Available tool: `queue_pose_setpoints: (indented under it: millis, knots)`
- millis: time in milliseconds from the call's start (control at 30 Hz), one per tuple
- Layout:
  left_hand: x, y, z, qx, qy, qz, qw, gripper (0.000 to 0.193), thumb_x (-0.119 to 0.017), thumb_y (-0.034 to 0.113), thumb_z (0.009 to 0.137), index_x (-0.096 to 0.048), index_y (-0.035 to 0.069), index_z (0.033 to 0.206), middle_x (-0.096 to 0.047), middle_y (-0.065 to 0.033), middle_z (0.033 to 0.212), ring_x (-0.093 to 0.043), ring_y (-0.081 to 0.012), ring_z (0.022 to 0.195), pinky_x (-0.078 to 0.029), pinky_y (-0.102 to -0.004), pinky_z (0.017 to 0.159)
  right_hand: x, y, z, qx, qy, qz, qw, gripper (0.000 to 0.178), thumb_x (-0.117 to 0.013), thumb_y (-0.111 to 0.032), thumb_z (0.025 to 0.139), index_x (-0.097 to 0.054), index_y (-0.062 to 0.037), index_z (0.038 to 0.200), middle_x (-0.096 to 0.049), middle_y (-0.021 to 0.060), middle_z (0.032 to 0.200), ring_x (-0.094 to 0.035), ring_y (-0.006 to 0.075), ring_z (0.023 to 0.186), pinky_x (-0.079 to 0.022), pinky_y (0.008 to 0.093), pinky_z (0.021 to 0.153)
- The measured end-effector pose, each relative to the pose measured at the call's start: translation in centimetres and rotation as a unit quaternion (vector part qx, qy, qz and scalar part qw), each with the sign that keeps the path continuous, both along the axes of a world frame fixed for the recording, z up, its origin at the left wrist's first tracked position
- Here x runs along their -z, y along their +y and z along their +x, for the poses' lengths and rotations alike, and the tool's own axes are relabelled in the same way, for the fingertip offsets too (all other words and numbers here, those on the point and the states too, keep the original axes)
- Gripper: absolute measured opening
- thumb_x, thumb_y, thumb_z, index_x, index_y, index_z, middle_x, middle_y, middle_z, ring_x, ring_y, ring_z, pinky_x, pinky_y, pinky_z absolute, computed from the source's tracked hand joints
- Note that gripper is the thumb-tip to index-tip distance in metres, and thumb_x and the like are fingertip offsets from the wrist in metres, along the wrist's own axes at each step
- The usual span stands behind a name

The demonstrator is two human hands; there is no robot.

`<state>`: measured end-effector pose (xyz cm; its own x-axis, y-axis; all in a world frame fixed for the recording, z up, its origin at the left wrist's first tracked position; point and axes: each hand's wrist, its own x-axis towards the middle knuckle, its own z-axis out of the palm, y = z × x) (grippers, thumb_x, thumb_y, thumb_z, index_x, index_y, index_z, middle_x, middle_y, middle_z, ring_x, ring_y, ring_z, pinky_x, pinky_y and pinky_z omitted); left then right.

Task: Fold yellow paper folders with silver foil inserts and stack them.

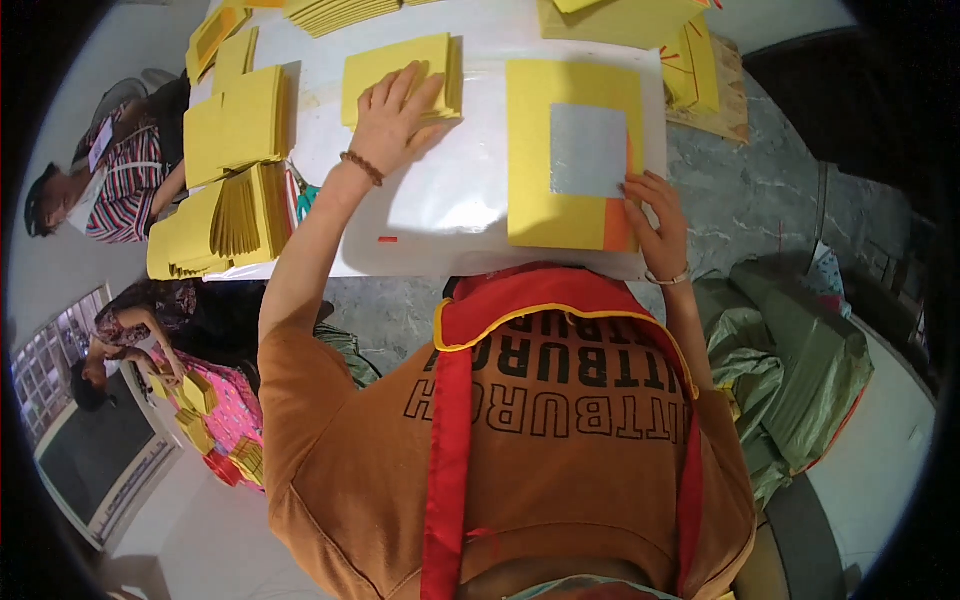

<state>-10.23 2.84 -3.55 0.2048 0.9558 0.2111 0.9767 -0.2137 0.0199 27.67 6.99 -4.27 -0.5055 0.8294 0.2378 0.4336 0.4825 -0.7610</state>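
Observation:
My left hand [393, 120], with a brown bead bracelet at the wrist, lies spread on a small stack of yellow folded paper [400, 60]. Closer to the right edge of the white table, a large yellow sheet or stack [530, 150] bears a grey rectangular plate [588, 150]. An orange strip [616, 225] shows beside and below the plate. My right hand [658, 225] rests at the right edge of the yellow sheet, fingertips touching the orange strip, thumb and fingers apart. Whether the strip is a separate piece, I cannot tell.
Several yellow paper stacks [235, 125] line the table's left side; more yellow piles [620, 22] stand at the far right. Teal-handled scissors [306, 200] lie beside the left stacks. Two people work at the left, one by a pink-covered table [235, 400]. Green wrapped bundles [800, 370] stand at right.

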Motion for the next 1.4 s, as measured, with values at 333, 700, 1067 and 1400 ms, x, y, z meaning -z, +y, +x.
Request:
queue_pose_setpoints:
  millis: [333,700,1067,1400]
  knots:
    - [-3.2,-3.2,16.0,0.212,-0.142,-0.082,0.963,0.056,-0.072,0.027,0.066,-0.052,0.009,0.115,-0.053,-0.0097,0.104,-0.049,-0.0242,0.089,-0.042,-0.0353,0.073,1.5,0.8,0.4,0.008,0.117,-0.159,0.980,0.016,-0.059,-0.007,0.081,-0.064,-0.0044,0.096,-0.061,0.0097,0.103,-0.056,0.0212,0.100,-0.042,0.0299,0.087]
    - [-2.4,-2.5,15.3,0.196,-0.338,-0.118,0.913,0.013,-0.062,0.015,0.079,-0.061,0.004,0.084,-0.056,-0.0086,0.072,-0.055,-0.0253,0.067,-0.045,-0.0336,0.060,2.2,0.6,0.7,0.002,0.168,-0.200,0.965,0.019,-0.053,-0.014,0.087,-0.064,0.0004,0.095,-0.061,0.0108,0.104,-0.055,0.0192,0.100,-0.041,0.0288,0.088]
    - [-3.2,-1.6,15.7,0.077,-0.411,-0.277,0.865,0.013,-0.054,0.013,0.075,-0.061,0.003,0.075,-0.060,-0.0103,0.070,-0.058,-0.0271,0.063,-0.045,-0.0350,0.059,2.5,0.7,0.9,-0.007,0.184,-0.216,0.959,0.021,-0.051,-0.015,0.088,-0.064,-0.0002,0.096,-0.060,0.0109,0.106,-0.053,0.0188,0.103,-0.040,0.0294,0.090]
    - [-3.4,-0.8,15.2,0.038,-0.434,-0.346,0.831,0.015,-0.057,0.012,0.078,-0.062,-0.001,0.082,-0.060,-0.0072,0.070,-0.055,-0.0131,0.062,-0.044,-0.0265,0.058,2.2,1.1,1.6,-0.043,0.210,-0.263,0.941,0.030,-0.040,-0.018,0.091,-0.063,-0.0002,0.098,-0.057,0.0123,0.113,-0.050,0.0219,0.109,-0.035,0.0315,0.096]
